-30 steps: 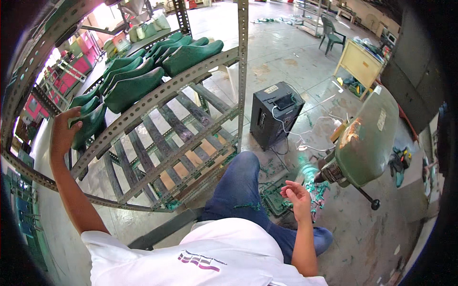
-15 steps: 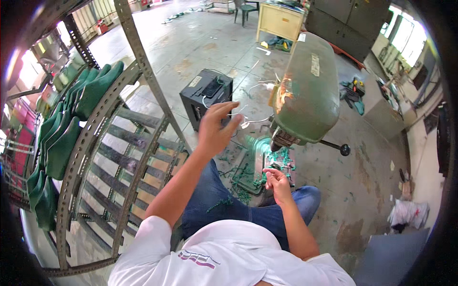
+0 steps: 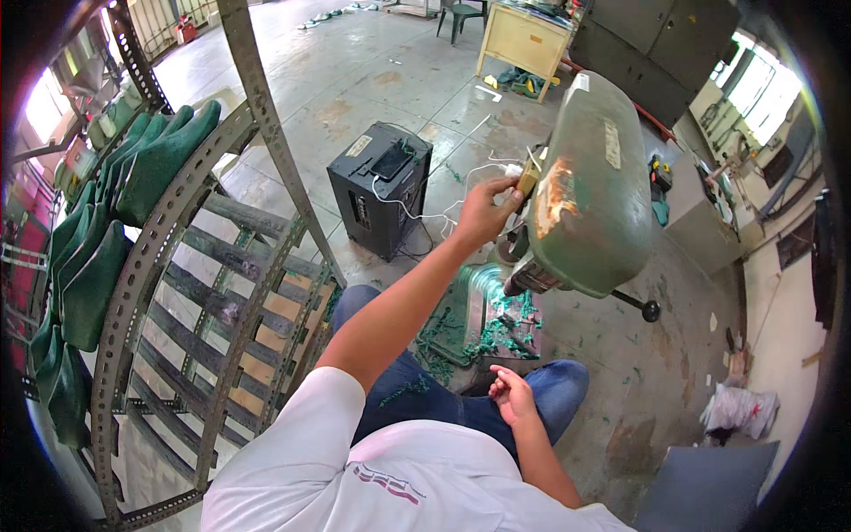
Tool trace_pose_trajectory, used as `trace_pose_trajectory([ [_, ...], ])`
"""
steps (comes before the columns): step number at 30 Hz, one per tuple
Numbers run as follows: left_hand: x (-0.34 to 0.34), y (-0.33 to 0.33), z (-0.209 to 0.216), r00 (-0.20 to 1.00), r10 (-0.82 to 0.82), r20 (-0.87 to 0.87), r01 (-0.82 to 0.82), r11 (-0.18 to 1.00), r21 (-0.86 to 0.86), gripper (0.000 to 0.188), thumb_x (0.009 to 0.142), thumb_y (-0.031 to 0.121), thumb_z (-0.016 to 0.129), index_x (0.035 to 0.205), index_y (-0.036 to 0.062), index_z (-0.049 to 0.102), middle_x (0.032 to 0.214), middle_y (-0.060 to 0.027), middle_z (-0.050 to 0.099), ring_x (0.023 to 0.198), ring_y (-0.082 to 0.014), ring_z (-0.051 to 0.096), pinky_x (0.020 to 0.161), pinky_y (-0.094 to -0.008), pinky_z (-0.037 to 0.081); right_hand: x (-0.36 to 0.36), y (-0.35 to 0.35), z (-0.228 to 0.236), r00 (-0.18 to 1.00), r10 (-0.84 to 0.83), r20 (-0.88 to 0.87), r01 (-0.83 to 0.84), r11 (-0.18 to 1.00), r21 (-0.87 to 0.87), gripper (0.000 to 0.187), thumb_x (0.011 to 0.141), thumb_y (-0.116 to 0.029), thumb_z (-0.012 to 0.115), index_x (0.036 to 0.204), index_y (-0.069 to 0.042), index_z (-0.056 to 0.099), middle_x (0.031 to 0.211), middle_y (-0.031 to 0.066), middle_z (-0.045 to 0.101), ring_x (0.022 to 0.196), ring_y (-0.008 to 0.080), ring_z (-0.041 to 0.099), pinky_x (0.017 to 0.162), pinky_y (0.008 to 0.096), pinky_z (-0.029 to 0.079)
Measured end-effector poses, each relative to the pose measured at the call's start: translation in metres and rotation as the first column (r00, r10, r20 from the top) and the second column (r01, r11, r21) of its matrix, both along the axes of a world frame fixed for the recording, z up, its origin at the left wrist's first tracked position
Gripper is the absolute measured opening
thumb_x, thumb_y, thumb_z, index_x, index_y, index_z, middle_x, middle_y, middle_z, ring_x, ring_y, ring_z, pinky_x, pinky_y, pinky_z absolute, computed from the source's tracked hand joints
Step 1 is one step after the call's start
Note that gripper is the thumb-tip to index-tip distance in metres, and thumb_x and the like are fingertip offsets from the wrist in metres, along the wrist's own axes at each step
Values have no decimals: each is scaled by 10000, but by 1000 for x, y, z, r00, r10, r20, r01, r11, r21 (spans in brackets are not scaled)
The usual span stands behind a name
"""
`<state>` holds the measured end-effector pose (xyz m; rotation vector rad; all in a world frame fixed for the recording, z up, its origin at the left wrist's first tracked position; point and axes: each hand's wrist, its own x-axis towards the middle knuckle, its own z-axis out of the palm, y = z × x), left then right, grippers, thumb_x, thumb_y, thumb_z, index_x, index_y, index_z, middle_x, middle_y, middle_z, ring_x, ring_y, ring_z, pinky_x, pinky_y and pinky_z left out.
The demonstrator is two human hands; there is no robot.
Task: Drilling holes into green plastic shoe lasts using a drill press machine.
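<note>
My left hand [image 3: 489, 211] reaches up to a small yellowish box [image 3: 528, 183] on the side of a green drill press head [image 3: 596, 177]. Its fingertips and thumb close together against the box. What they press or pinch there is too small to make out. Lower down, my right hand [image 3: 514, 396] hangs over my right thigh with nothing in it, its index finger stretched out and the others loosely curled. Below the drill chuck [image 3: 523, 278] lies the metal drill table [image 3: 523, 341], strewn with green shavings [image 3: 496, 332].
At left stands a slotted metal rack [image 3: 208, 355] bearing several green shoe-shaped pieces [image 3: 168, 168]. A black speaker-like box [image 3: 377, 199] with a phone [image 3: 393, 160] on top sits on the floor, white cables [image 3: 425, 215] trailing from it. A lever knob [image 3: 651, 310] sticks out at the drill's right.
My left hand has moved right, from above the black box to the yellowish box on the drill. My right hand has drawn back from the drill table towards my thigh.
</note>
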<state>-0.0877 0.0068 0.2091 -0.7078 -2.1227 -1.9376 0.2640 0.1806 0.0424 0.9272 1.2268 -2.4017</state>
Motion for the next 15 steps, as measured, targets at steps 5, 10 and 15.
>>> trace_pose_trajectory([
  [5, 5, -6, 1, 996, 85, 39, -82, 995, -61, 371, 979, 235, 797, 1282, 22, 798, 1272, -203, 790, 1207, -293, 747, 925, -395, 608, 6, -8, 24, 1000, 4, 22, -4, 1000, -22, 271, 1068, -138, 625, 1276, 3, 725, 774, -2, 625, 749, 157, 645, 746, 338, 567],
  [10, 8, -2, 10, 990, 89, 114, -91, 996, 10, 415, 859, 299, 865, 1202, 66, 844, 1155, -219, 810, 1078, -353, 781, 961, -441, 585, 16, -27, 36, 999, 47, -9, -45, 982, 181, 188, 1032, -73, 658, 1147, 24, 770, 746, -9, 617, 692, 139, 630, 678, 295, 545],
  [15, 4, -3, 12, 989, 125, 84, -123, 992, -26, 437, 845, 321, 895, 1174, 38, 844, 1152, -220, 812, 1061, -350, 787, 945, -437, 593, 14, -36, 32, 993, 105, -62, -78, 938, 338, 178, 1031, -68, 666, 1143, 14, 778, 747, -9, 634, 659, 118, 615, 641, 270, 519],
])
